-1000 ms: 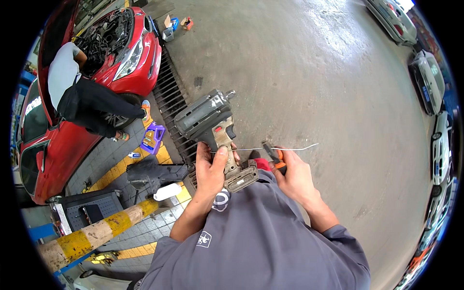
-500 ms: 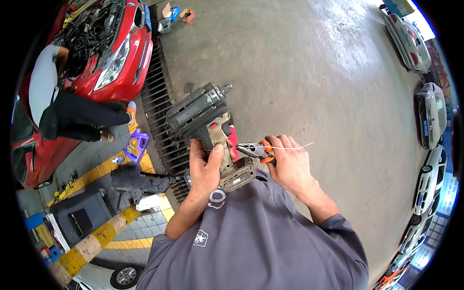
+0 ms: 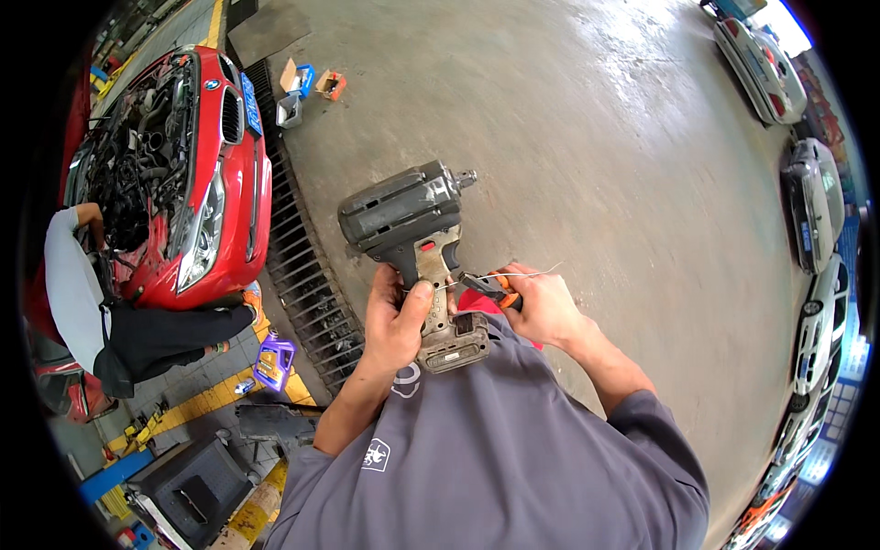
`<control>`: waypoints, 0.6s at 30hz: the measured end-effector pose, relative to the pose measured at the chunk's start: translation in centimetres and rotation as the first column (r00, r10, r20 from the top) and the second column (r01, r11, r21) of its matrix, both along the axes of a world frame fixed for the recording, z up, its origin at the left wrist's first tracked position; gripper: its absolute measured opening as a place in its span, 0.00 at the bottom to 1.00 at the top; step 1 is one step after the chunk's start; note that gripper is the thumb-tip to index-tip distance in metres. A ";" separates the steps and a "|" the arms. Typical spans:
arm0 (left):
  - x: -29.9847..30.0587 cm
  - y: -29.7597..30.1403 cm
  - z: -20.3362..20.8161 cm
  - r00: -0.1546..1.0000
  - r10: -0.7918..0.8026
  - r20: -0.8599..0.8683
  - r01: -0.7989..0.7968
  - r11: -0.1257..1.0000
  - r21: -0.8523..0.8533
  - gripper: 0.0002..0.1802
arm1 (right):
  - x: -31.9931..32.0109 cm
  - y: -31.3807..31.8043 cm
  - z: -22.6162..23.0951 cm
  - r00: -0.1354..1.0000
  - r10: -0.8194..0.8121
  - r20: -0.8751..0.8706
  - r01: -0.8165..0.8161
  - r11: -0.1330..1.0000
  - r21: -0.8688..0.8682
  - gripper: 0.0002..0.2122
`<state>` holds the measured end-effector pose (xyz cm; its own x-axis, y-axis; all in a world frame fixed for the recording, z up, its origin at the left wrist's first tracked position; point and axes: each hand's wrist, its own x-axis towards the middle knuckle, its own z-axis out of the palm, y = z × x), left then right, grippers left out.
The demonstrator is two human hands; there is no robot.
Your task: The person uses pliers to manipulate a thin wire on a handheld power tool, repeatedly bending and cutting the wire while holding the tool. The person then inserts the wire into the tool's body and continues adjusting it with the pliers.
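My left hand (image 3: 396, 323) is wrapped round the handle of a worn black and grey cordless impact wrench (image 3: 403, 213). Its square drive points to the upper right, and its battery base (image 3: 456, 346) hangs just above my grey shirt. In my right hand (image 3: 548, 307) are pliers with orange and black handles (image 3: 483, 286), their jaws close to the wrench's handle. A thin pale wire (image 3: 536, 273) runs out past my right fingers, and a short length shows across the wrench handle. Whether the jaws grip the wire cannot be made out. Something red (image 3: 477, 302) shows behind the pliers.
At the left a person (image 3: 73, 302) leans over the open engine bay of a red car (image 3: 240, 220). A floor grate (image 3: 298, 238) runs beside it. Purple jug (image 3: 274, 360), dark cart (image 3: 197, 495) and small boxes (image 3: 296, 81) stand around. Parked cars (image 3: 814, 206) line the right.
The view has shifted. The wrench sits a little further right in it, and the pliers' jaws have come closer to its handle. The red thing has dropped lower, behind the pliers.
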<state>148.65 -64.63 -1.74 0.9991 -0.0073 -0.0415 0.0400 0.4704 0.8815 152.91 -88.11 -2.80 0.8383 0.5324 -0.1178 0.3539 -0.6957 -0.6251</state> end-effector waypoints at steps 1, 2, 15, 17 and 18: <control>2.0 0.2 0.0 1.000 0.003 -0.013 -0.003 1.000 0.016 0.20 | 2.0 0.3 -0.8 1.000 0.000 0.002 0.000 1.000 0.026 0.16; 4.2 0.3 0.1 1.000 0.009 -0.026 -0.008 0.999 0.032 0.20 | 4.0 0.4 -1.5 1.000 0.008 -0.028 -0.008 1.000 0.013 0.16; 29.0 4.0 -5.3 0.972 0.218 0.084 -0.233 0.922 0.310 0.23 | 34.8 4.8 -1.5 0.979 0.184 0.091 -0.172 0.977 -0.129 0.13; 32.8 4.9 -3.9 0.971 0.234 0.051 -0.239 0.933 0.270 0.24 | 40.1 5.8 -0.3 0.962 0.233 0.145 -0.206 0.962 -0.181 0.13; 34.9 4.9 -3.2 0.970 0.242 0.030 -0.242 0.942 0.231 0.24 | 42.4 6.1 0.0 0.961 0.247 0.124 -0.226 0.961 -0.161 0.14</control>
<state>183.50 -59.68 -4.93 0.9695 0.2447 -0.0122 -0.0507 0.2494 0.9671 195.35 -81.99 -2.77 0.7041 0.7035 -0.0967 0.5968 -0.6601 -0.4562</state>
